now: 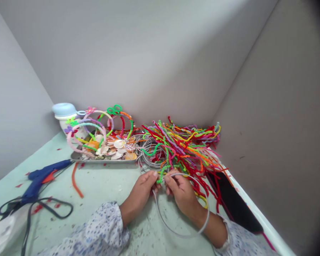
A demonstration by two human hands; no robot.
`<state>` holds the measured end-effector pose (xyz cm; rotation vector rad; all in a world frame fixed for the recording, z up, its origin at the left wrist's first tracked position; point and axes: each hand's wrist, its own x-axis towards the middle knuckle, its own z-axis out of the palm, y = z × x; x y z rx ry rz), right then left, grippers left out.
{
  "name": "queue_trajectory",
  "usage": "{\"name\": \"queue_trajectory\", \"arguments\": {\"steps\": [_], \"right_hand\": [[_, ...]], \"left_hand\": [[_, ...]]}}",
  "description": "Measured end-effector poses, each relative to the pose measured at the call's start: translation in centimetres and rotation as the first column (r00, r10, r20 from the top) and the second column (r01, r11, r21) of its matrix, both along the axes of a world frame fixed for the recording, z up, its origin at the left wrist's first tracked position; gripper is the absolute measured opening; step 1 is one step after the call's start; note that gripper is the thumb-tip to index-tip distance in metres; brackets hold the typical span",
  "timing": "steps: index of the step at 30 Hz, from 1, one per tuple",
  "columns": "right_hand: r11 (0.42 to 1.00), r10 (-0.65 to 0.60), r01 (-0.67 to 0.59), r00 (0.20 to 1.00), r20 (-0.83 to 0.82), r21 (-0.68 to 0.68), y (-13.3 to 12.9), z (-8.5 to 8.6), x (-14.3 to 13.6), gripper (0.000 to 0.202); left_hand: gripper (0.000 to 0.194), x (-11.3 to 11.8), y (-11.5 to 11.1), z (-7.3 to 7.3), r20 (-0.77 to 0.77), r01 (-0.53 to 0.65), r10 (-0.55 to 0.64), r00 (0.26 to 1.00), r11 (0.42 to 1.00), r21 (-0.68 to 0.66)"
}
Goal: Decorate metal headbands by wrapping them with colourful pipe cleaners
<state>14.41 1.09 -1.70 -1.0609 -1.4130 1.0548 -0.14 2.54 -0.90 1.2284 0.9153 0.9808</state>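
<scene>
My left hand (142, 190) is closed in a pinch at the lower end of a green pipe cleaner (161, 176). Close beside it, my right hand (181, 193) pinches a thin grey wire hoop (173, 233) where it meets the green fuzzy strand. The hoop curves down below both hands and passes over my right wrist. One side of it runs up to my left fingertips; whether they grip it too is hidden. Just beyond my hands lie a coil of grey wire hoops (152, 161) and a large heap of coloured pipe cleaners (186, 145).
A metal tray (109, 161) holds shells, with fuzzy-wrapped headbands (86, 124) on it. Behind stands a white bottle with a blue lid (64, 109). A blue glue gun (40, 177) with a black cord and an orange pipe cleaner (75, 180) lie left. A black flat object (237, 202) lies right.
</scene>
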Motion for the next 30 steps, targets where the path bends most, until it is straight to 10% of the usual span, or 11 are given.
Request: {"name": "queue_trajectory", "arguments": {"steps": [11, 30], "right_hand": [[0.998, -0.038, 0.034, 0.997, -0.068, -0.059, 0.2, -0.3, 0.1, 0.026], [0.997, -0.053, 0.051, 0.998, -0.042, -0.060, 0.3, -0.1, 0.2, 0.026]], "left_hand": [[0.007, 0.0, -1.7, 1.0, -0.260, -0.136, 0.307, 0.916, 0.844, 0.519], [0.014, -0.1, -1.2, 0.8, -0.275, -0.104, 0.346, 0.897, 0.770, 0.629]]}}
